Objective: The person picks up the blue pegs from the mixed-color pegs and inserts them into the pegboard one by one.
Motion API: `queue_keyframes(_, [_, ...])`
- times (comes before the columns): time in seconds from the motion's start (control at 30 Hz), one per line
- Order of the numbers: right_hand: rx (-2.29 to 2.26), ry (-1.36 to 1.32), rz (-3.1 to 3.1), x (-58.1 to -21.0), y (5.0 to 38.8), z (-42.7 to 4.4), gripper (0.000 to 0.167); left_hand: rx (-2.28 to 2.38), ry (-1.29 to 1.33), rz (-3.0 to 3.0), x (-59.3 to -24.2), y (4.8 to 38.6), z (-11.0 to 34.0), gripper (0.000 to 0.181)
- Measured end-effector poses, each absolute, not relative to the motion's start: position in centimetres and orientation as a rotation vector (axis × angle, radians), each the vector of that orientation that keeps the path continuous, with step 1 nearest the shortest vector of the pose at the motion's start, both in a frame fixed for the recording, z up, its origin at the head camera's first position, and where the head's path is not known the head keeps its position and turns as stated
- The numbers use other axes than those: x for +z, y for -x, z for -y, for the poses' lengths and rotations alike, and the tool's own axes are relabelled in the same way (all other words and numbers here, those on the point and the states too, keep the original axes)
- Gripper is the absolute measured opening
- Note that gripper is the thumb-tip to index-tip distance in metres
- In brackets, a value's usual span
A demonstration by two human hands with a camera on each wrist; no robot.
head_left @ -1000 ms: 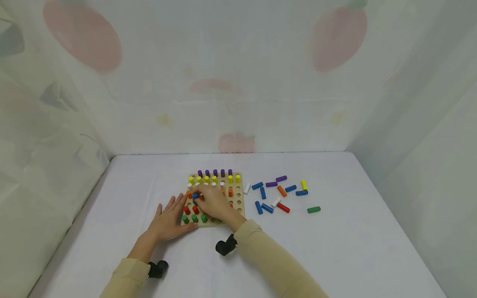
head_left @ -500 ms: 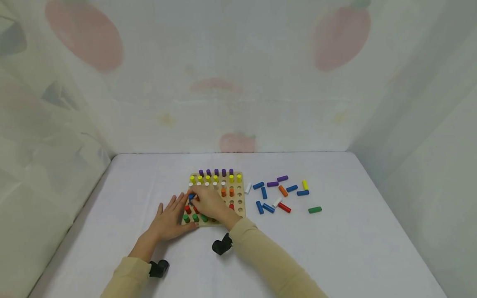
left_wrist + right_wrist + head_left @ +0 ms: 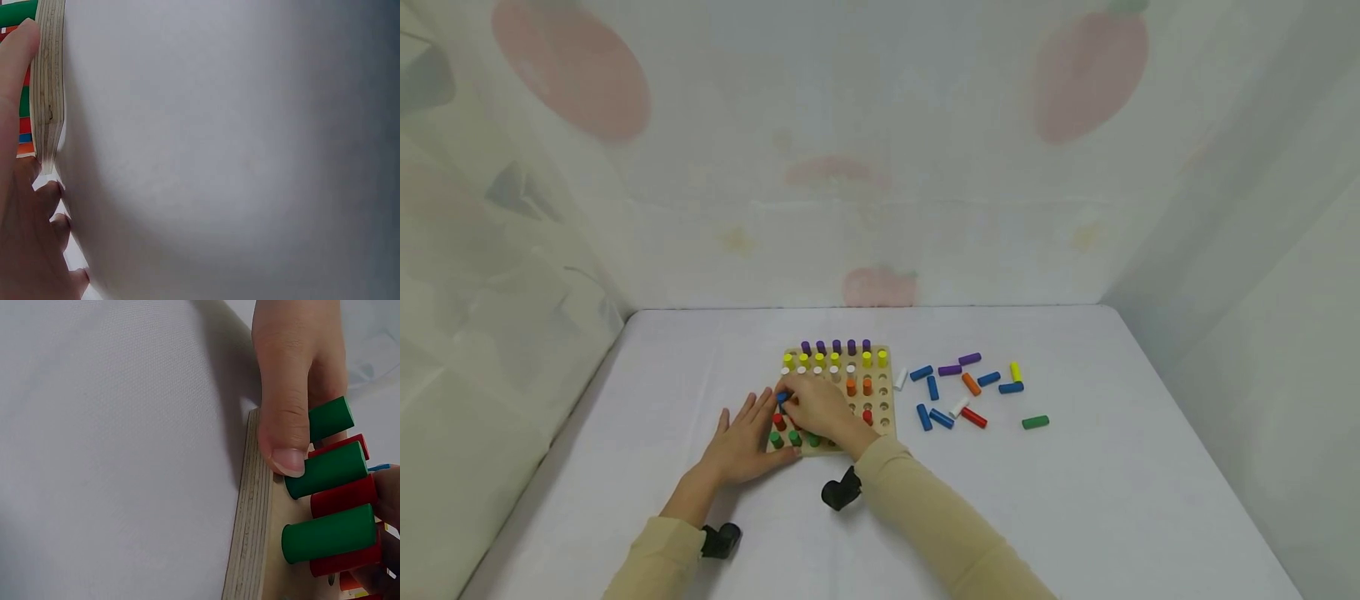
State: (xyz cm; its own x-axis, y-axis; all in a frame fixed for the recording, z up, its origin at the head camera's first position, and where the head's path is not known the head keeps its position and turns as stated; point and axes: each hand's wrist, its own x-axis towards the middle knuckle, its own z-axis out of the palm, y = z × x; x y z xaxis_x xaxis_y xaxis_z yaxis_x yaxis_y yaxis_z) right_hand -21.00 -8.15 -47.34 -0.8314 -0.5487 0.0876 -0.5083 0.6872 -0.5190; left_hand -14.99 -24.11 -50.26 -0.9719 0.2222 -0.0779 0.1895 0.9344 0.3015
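Note:
A wooden pegboard (image 3: 887,414) with rows of purple, yellow, white, orange, red and green pegs lies on the table. My right hand (image 3: 822,410) reaches over its left part and pinches a blue peg (image 3: 783,397) near the left edge. Whether that peg sits in a hole is hidden by the fingers. My left hand (image 3: 736,446) lies spread at the board's left front corner, its thumb along the front edge. In the right wrist view, the left thumb (image 3: 285,412) touches the board's edge beside a green peg (image 3: 327,469).
Right of the board lie several loose pegs: blue ones (image 3: 923,417), purple (image 3: 970,358), orange (image 3: 972,384), white (image 3: 901,379), red (image 3: 973,417), yellow (image 3: 1016,372) and, farthest right, green (image 3: 1035,422). A patterned white curtain (image 3: 962,208) stands behind the table.
My right hand has shifted left with the blue peg, which has come to the board's left side. My left hand has kept its place on the board's corner.

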Motion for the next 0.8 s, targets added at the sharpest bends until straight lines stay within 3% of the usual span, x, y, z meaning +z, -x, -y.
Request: queue_keyframes(0.8, [-0.78,0.924,-2.848,-47.42,21.14,8.03,0.02,0.445,-0.309,-2.968,-50.3,15.18,24.1,0.106])
